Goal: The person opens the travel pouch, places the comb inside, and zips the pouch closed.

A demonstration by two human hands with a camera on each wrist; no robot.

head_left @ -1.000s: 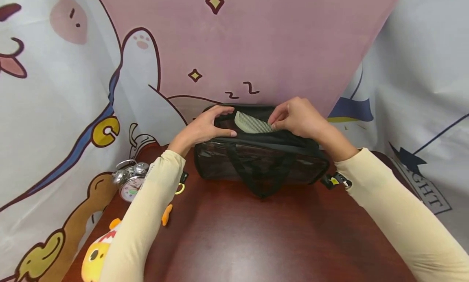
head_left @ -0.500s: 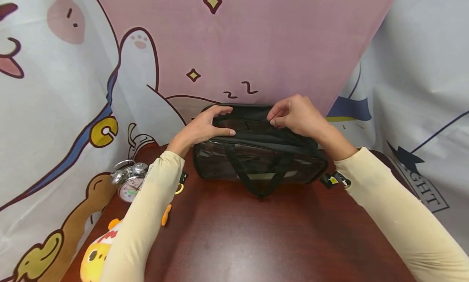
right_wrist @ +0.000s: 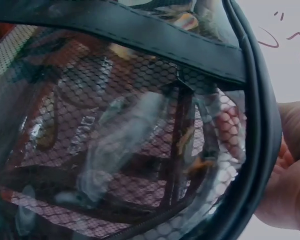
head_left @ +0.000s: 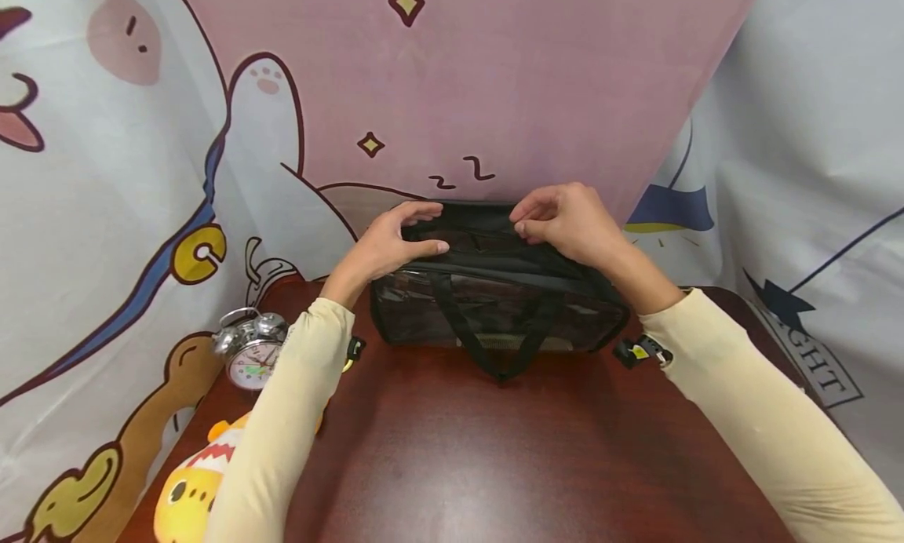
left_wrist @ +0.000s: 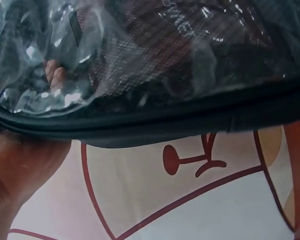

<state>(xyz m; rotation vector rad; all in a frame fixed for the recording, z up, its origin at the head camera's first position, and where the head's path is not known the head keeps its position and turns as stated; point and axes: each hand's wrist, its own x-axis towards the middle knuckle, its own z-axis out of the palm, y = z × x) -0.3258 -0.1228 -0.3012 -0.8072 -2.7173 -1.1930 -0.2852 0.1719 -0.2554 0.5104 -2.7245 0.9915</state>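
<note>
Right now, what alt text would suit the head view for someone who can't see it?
A person's left hand and right hand are at the top opening of a black bag with clear panels; a pale comb shows through its front. At the picture's left, a twin-bell alarm clock and a yellow plush toy sit on a reddish-brown table.

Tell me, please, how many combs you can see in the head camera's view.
1: a pale comb, low inside the black bag, seen through its clear front, partly behind the handle. Others may be hidden inside.
</note>
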